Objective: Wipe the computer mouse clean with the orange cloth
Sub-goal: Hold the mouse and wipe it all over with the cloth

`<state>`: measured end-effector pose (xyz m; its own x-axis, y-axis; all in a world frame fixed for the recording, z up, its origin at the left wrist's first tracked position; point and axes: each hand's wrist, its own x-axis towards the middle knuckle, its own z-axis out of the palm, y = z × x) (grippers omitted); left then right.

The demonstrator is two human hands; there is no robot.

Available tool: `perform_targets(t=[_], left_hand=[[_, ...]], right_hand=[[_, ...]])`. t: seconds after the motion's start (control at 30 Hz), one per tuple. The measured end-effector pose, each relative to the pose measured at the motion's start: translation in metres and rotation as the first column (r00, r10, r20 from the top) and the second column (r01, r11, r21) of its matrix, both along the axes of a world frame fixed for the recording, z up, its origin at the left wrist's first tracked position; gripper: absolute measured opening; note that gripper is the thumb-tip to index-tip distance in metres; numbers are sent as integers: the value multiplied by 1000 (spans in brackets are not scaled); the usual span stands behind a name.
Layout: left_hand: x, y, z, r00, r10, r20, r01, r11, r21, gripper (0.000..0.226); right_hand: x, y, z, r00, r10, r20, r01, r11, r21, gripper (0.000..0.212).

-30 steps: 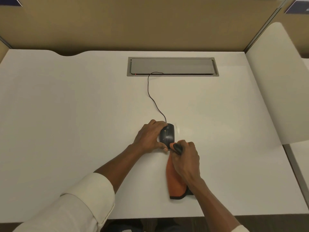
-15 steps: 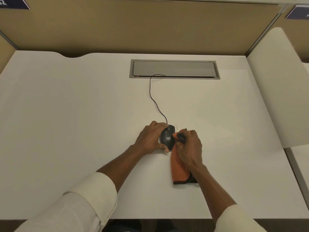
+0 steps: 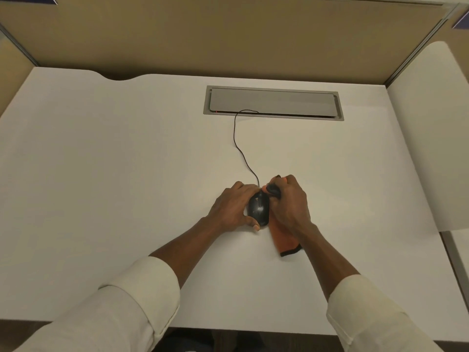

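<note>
A black wired computer mouse (image 3: 258, 208) rests on the white desk (image 3: 127, 174). My left hand (image 3: 232, 208) grips it from the left, thumb at its near end and fingers over its far end. My right hand (image 3: 289, 201) is closed on the orange cloth (image 3: 285, 240) and presses it against the mouse's right side, near the front. The cloth's dark-edged tail trails on the desk toward me, below my right wrist. A bit of cloth also pokes out above my right fingers.
The mouse's thin black cable (image 3: 241, 148) runs away to a grey cable hatch (image 3: 272, 102) set in the desk at the back. Tan partition walls (image 3: 228, 34) enclose the desk, and a white side panel (image 3: 431, 135) stands on the right.
My right hand has slid the cloth forward along the mouse's right side, from its near end to its front. The left hand has kept its hold on the mouse.
</note>
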<state>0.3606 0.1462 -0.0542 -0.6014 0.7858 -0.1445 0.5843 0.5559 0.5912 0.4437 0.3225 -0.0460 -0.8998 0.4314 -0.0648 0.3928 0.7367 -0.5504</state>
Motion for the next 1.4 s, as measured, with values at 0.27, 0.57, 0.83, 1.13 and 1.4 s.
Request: perform_targets(t=[0.27, 0.57, 0.83, 1.13, 1.4], left_hand=[[0, 0, 3, 1000, -12, 2, 12, 1000, -4, 95], [0, 1, 6, 1000, -31, 5, 31, 999, -23, 94], [1, 1, 5, 1000, -16, 4, 17, 999, -29, 95], [0, 0, 6, 999, -30, -11, 30, 999, -21, 92], [0, 0, 9, 999, -33, -1, 33, 999, -14, 93]], right_hand=[[52, -47, 1, 975, -215, 51, 218, 974, -58, 25], [14, -22, 7, 991, -129, 39, 128, 992, 9, 22], [-10, -5, 9, 999, 20, 41, -23, 997, 69, 23], [65, -60, 2, 986, -160, -49, 158, 987, -38, 36], [34, -38, 7, 991, -130, -26, 130, 992, -9, 29]])
